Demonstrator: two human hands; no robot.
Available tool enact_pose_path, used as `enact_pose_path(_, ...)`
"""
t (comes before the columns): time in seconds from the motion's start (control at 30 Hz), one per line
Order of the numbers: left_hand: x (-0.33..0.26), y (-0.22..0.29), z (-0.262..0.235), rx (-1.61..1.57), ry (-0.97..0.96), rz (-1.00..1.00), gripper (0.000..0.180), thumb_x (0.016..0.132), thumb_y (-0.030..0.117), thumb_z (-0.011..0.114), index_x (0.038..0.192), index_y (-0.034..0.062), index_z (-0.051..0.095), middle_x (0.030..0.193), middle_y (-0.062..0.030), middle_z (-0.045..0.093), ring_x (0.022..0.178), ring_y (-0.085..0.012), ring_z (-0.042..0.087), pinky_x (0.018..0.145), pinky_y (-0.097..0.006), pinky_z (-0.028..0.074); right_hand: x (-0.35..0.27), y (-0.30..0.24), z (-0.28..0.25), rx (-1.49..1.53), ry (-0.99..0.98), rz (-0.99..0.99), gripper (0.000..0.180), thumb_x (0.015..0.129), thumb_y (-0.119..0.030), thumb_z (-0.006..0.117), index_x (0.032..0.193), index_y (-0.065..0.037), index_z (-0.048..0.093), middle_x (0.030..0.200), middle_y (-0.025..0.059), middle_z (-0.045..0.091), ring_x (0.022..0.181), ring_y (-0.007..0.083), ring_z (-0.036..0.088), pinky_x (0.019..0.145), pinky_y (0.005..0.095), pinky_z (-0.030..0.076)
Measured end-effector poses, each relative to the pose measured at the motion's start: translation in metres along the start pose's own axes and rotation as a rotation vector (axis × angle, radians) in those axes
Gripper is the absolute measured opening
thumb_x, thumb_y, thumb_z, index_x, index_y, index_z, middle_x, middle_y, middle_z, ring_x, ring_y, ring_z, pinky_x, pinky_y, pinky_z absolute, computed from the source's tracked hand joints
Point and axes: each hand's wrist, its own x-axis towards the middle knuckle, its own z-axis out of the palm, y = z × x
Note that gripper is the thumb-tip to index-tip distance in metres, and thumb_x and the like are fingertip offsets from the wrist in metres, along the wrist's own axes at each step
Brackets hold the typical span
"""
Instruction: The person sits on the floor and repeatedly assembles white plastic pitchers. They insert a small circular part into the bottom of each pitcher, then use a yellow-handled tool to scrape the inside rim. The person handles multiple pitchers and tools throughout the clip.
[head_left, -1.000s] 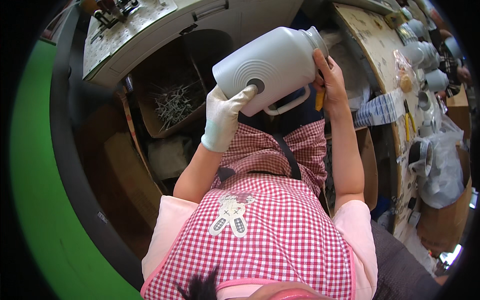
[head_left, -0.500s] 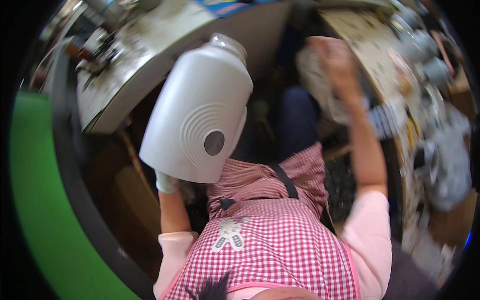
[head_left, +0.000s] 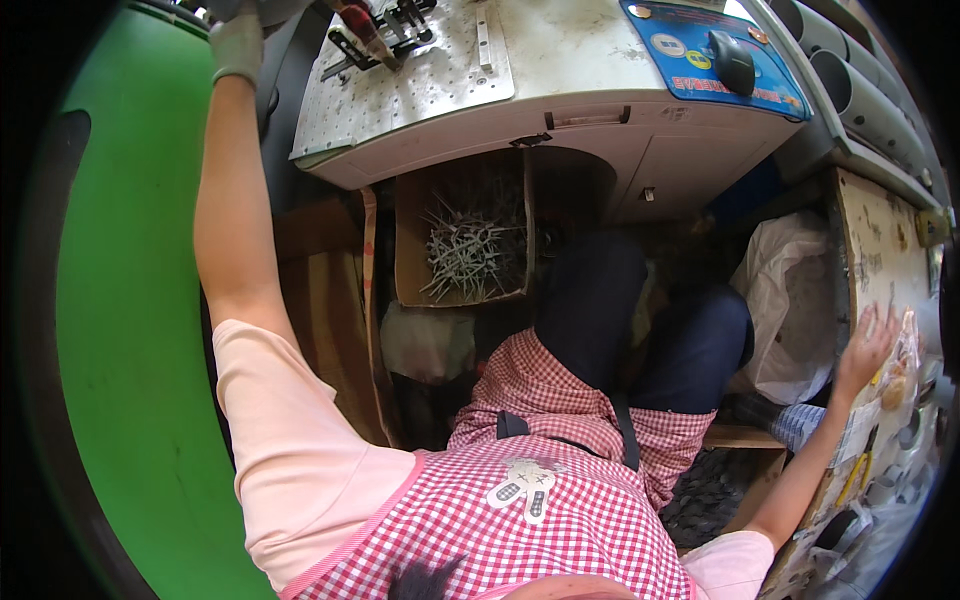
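Observation:
At the top left, my left hand (head_left: 236,48), in a whitish glove, is stretched far out. Its fingers are largely cut off by the picture's edge, next to a pale grey, smooth thing (head_left: 275,10) of which only a strip shows. Whether the hand grips it cannot be told. My right hand (head_left: 870,348) reaches over the worktable (head_left: 868,235) on the right with its fingers apart, slightly blurred. Nothing shows in it. Close to it lies a clear plastic bag (head_left: 903,368) with something brownish inside.
A perforated metal plate (head_left: 460,85) with a small fixture (head_left: 385,35) tops the white machine (head_left: 570,75) ahead. A blue panel (head_left: 690,45) carries a black computer mouse (head_left: 732,62). Beneath stands a cardboard box (head_left: 412,255) of thin grey pieces (head_left: 468,255). Grey tubes (head_left: 865,90) lie far right.
The view has turned left. My left hand, which held up a large white necked plastic container, has swung to the far left; the container no longer shows whole. My right hand has come down to the right table.

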Motion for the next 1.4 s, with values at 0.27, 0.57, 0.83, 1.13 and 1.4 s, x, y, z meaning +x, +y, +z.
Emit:
enact_pose_path(0.27,-0.003,0.086,0.008,-0.667,-0.051,-0.269,0.043,0.098,0.041,0.058,0.120,0.0059,0.071,0.107,-0.0256,0.073,0.099,-0.0491,0.068,0.085,-0.053,0.052,-0.074,-0.203,-0.066,0.712,-0.457,0.126,0.029,0.108,-0.023,0.055,0.124,-0.002,0.068,0.148,0.0144,0.056,0.137,0.0342,0.051,0.115,0.0428,0.038)
enact_pose_path(0.57,-0.009,0.072,-0.020,-1.387,-0.553,-0.654,0.062,0.094,0.048,0.064,0.145,0.0143,0.055,0.133,-0.0039,0.063,0.116,-0.0199,0.063,0.096,-0.039,0.049,-0.084,-0.246,-0.049,0.634,-0.370,0.069,0.030,0.105,-0.022,0.058,0.129,-0.005,0.066,0.139,0.0151,0.062,0.130,0.0338,0.055,0.113,0.0427,0.041)
enact_pose_path(0.83,-0.046,0.102,-0.060,-1.166,-0.263,-0.482,0.043,0.099,0.037,0.060,0.132,0.0085,0.061,0.123,-0.0077,0.068,0.108,-0.0200,0.065,0.092,-0.038,0.052,-0.103,-0.242,-0.034,0.656,-0.250,0.070,0.033,0.100,-0.023,0.064,0.130,-0.009,0.068,0.137,0.0131,0.064,0.130,0.0349,0.054,0.112,0.0432,0.041)
enact_pose_path(1.13,-0.277,0.316,-0.219,-1.563,0.050,-0.291,0.023,0.102,0.012,0.061,0.121,0.0029,0.072,0.118,-0.0113,0.072,0.107,-0.0191,0.069,0.092,-0.033,0.055,-0.126,-0.216,-0.118,0.711,-0.178,0.250,0.036,0.108,-0.028,0.056,0.137,-0.008,0.063,0.141,0.0131,0.061,0.134,0.0290,0.056,0.114,0.0377,0.040)
enact_pose_path(1.4,-0.285,0.429,-0.248,-1.502,-0.226,0.487,0.037,0.084,0.026,0.074,0.116,0.0084,0.069,0.132,-0.0155,0.064,0.134,-0.0393,0.051,0.115,-0.055,0.034,-0.096,-0.209,-0.114,0.635,-0.148,0.245,0.047,0.102,-0.033,0.064,0.141,-0.006,0.059,0.144,0.0161,0.058,0.136,0.0326,0.052,0.115,0.0407,0.038)
